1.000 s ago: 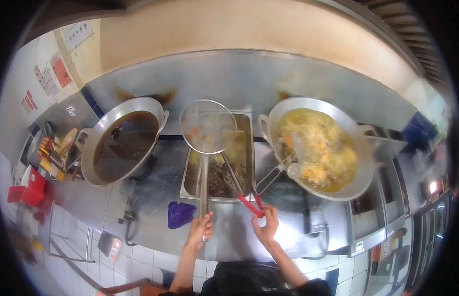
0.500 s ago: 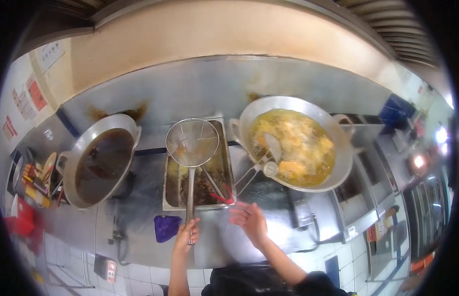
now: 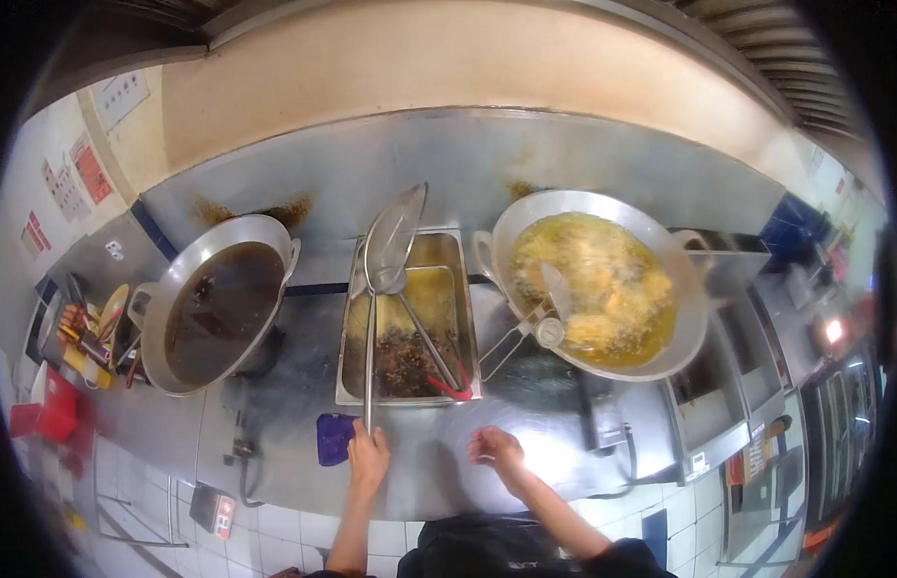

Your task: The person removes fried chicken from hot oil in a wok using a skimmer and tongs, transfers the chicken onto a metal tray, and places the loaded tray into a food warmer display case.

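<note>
My left hand [image 3: 369,455] is wrapped round the long handle of a wire strainer [image 3: 393,236], whose basket is tilted on edge over the back of a metal tray [image 3: 349,378]. Dark crumbs and yellow oil lie in that tray, along with a second utensil with a red handle end [image 3: 452,385]. Above the counter, in front of the tray, my right hand [image 3: 497,450] is held with its fingers curled but apart, nothing in it. A purple cloth [image 3: 334,439] lies beside my left hand.
On the right, a big wok [image 3: 694,332] holds bubbling oil with frying food, and a thermometer [image 3: 549,332] on a wire holder at its rim. Another wok [image 3: 156,358] with dark oil stands left. Red containers [image 3: 55,412] and bottles are at far left.
The strainer has turned from facing up to nearly edge-on. My right hand has drawn back from the red handle end. The whole view has shifted slightly.
</note>
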Demonstrator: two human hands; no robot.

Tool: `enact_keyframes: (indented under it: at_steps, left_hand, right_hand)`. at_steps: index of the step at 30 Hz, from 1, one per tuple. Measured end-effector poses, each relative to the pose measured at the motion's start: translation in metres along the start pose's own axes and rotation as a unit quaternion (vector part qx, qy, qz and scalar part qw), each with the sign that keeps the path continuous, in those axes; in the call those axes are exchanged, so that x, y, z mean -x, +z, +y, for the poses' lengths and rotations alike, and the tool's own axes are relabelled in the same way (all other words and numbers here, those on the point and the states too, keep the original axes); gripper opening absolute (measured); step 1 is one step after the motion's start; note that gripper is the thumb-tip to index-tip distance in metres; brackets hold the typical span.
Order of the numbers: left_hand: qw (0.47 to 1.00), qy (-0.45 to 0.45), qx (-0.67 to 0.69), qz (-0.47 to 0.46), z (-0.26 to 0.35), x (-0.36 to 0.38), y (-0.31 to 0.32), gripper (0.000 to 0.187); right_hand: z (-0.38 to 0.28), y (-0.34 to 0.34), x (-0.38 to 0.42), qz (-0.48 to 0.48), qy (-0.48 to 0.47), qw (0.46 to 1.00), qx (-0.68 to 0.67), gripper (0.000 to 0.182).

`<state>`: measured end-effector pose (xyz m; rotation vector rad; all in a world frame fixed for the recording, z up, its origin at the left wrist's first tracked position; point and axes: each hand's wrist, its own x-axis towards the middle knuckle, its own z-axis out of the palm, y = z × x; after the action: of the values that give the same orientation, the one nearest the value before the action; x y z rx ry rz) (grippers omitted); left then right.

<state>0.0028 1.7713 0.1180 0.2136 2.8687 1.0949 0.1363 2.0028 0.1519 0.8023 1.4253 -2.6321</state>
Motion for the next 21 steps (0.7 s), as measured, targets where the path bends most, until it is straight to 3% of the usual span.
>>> enact_keyframes:
  at_steps: [3,6,9,10,13,15,16,17,18,19,20,21]
  left_hand:
    - [0.997,-0.001,-0.083,-0.007,-0.019,-0.007,0.009,0.028]
    - [0.997,-0.002,-0.082,-0.014,-0.031,0.007,0.006,0.031]
    - [0.998,-0.024,-0.061,0.001,-0.039,0.018,0.011,0.03]
    - [0.998,-0.018,-0.065,-0.013,-0.039,0.025,0.007,0.03]
    - [0.999,0.033,0.026,0.031,-0.026,0.026,0.008,0.028]
    - [0.972,0.17,0.049,0.154,-0.035,0.035,0.011,0.021]
    - [0.972,0.176,0.048,0.147,-0.015,0.041,-0.002,0.021]
    - [0.98,0.057,0.181,0.056,0.02,0.053,-0.022,0.02]
    - [0.949,-0.068,0.307,-0.035,0.053,0.064,-0.04,0.02]
    - [0.948,-0.07,0.308,-0.034,0.08,0.072,-0.054,0.02]
    - [0.936,-0.059,0.341,-0.063,0.108,0.078,-0.065,0.023]
    - [0.921,-0.046,0.375,-0.09,0.129,0.085,-0.07,0.027]
  right_hand:
    - [0.011,0.002,0.006,-0.01,0.007,1.0,0.0,0.023]
    - [0.014,0.002,0.006,-0.029,0.003,1.0,0.0,0.022]
    - [0.027,0.001,-0.003,-0.025,-0.019,0.998,0.046,0.028]
    - [0.038,0.003,-0.009,-0.055,-0.03,0.991,0.118,0.032]
    - [0.08,0.005,-0.037,-0.158,-0.119,0.924,0.326,0.045]
    - [0.062,0.033,-0.024,-0.161,-0.131,0.898,0.388,0.049]
    - [0.052,0.049,-0.01,-0.181,-0.13,0.864,0.451,0.054]
    - [0.04,0.06,0.0,-0.178,-0.128,0.867,0.447,0.054]
    - [0.024,0.07,0.007,-0.233,-0.125,0.885,0.383,0.056]
    - [0.01,0.077,0.017,-0.289,-0.122,0.895,0.318,0.059]
    - [-0.002,0.085,0.029,-0.291,-0.121,0.893,0.323,0.059]
    - [-0.014,0.091,0.041,-0.27,-0.074,0.93,0.239,0.056]
